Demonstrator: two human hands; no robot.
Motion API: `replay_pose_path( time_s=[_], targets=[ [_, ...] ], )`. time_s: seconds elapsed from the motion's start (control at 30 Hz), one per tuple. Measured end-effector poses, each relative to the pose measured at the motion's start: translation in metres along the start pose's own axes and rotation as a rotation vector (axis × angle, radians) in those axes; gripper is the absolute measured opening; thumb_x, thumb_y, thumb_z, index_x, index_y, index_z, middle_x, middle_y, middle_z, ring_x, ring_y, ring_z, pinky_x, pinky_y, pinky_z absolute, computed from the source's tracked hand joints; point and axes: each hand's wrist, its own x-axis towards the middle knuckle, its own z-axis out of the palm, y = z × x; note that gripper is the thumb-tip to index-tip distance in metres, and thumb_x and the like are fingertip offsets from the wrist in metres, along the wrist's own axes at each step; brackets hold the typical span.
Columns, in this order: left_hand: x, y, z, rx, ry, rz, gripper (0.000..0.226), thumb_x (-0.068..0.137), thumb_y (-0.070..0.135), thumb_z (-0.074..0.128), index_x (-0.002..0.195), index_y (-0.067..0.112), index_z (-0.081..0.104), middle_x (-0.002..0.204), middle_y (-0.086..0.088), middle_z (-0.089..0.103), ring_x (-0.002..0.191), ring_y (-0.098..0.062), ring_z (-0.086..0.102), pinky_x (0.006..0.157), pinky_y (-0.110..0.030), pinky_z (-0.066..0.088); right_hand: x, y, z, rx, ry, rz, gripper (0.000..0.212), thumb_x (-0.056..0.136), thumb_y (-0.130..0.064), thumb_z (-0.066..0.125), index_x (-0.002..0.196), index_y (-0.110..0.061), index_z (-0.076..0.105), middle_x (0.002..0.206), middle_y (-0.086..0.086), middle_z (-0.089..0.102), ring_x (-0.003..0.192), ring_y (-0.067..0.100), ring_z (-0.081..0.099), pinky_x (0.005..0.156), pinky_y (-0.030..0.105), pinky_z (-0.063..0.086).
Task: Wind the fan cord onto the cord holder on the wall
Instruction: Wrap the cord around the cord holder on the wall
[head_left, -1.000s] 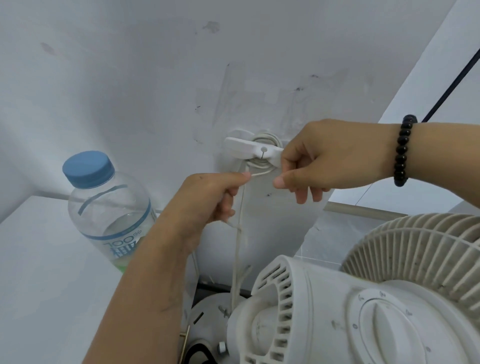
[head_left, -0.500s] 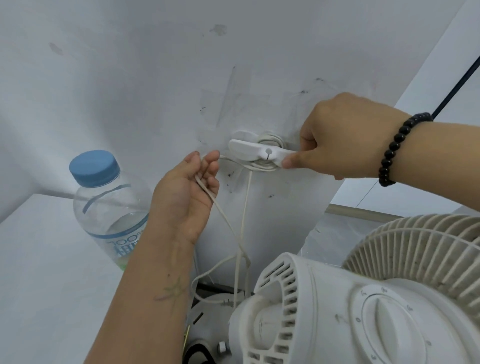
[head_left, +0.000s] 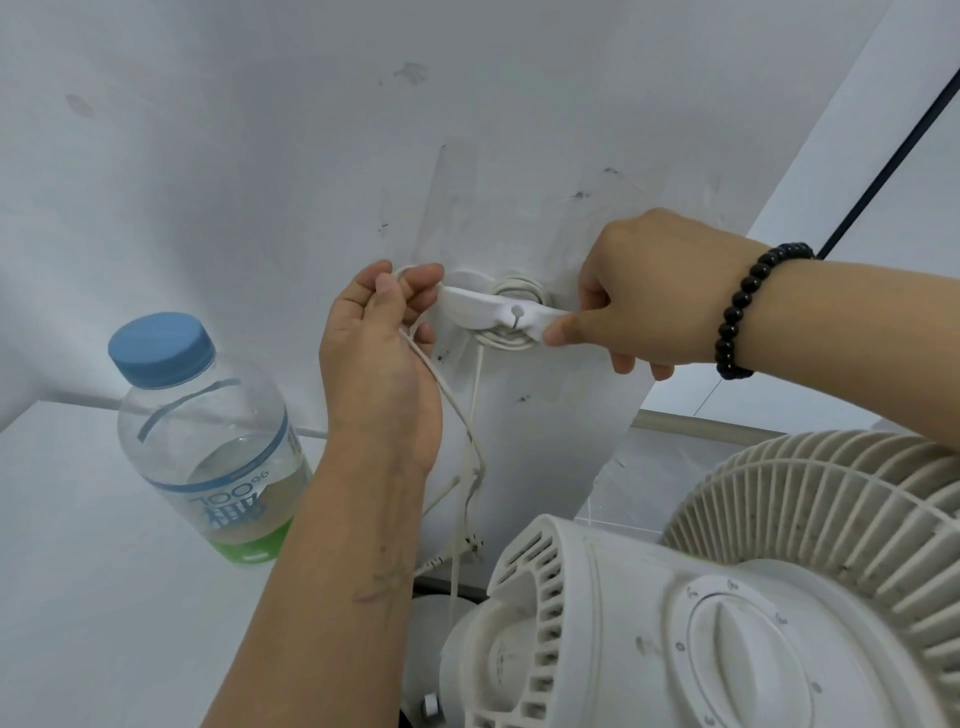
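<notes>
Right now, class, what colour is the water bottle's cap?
Light blue; the bottle cap shows clearly in the head view.

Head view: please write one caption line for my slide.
Left hand loops the fan cord toward the wall holder, steadied by right hand.

- The water bottle (head_left: 208, 441) shows "100%" in blue on its clear label, seen mirrored through the plastic.
- Under that number sit larger blue characters, too distorted to read.
- The fan's dial (head_left: 737, 639) carries small marks around its rim, none legible.
</notes>
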Motion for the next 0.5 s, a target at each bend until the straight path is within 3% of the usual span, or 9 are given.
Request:
replay_pose_path(
  time_s=[0.23,0.33,0.4,0.43,0.5],
  targets=[
    [-0.008,0.006,0.013,0.413,-0.098,0.341,0.015,0.099,0.008,0.044,0.092,0.020,0.049,0.066,0.009,0.070,0.076,-0.004,0.064,0.074,-0.016,0.045,0.000,0.000,0.000,-0.008,0.000,0.002,0.054,0.087,-0.054,0.053,0.059,-0.010,0.066,0.029,-0.009,0.054,0.051,0.017,0.068,0.055,0.029,0.055],
    [-0.014,0.007,0.014,0.546,-0.187,0.453,0.013,0.093,0.011,0.046,0.088,0.023,0.048,0.068,0.010,0.069,0.083,-0.018,0.066,0.085,-0.032,0.050,-0.001,0.000,0.000,0.009,0.002,0.012,0.054,0.087,-0.054,0.053,0.059,-0.010,0.065,0.030,-0.009,0.055,0.048,0.015,0.066,0.045,0.021,0.048],
    [-0.016,0.009,0.013,0.567,-0.196,0.472,0.013,0.089,0.012,0.046,0.086,0.024,0.049,0.066,0.010,0.069,0.083,-0.021,0.066,0.084,-0.034,0.050,-0.002,0.000,0.000,0.026,0.001,0.021,0.054,0.087,-0.054,0.052,0.060,-0.010,0.066,0.032,-0.007,0.057,0.043,0.014,0.063,0.035,0.014,0.040],
    [-0.017,0.011,0.013,0.561,-0.196,0.474,0.013,0.087,0.012,0.046,0.085,0.024,0.049,0.064,0.011,0.068,0.081,-0.020,0.065,0.081,-0.032,0.050,-0.002,0.000,0.001,0.033,-0.007,0.021,0.053,0.088,-0.053,0.052,0.061,-0.010,0.066,0.034,-0.006,0.059,0.043,0.014,0.064,0.035,0.014,0.041],
    [-0.020,0.012,0.014,0.558,-0.205,0.477,0.013,0.086,0.011,0.046,0.084,0.024,0.048,0.063,0.011,0.068,0.076,-0.020,0.061,0.074,-0.030,0.047,-0.001,0.001,0.001,0.054,-0.032,0.017,0.053,0.089,-0.051,0.050,0.064,-0.009,0.069,0.041,-0.003,0.065,0.050,0.015,0.068,0.048,0.022,0.052]
  ],
)
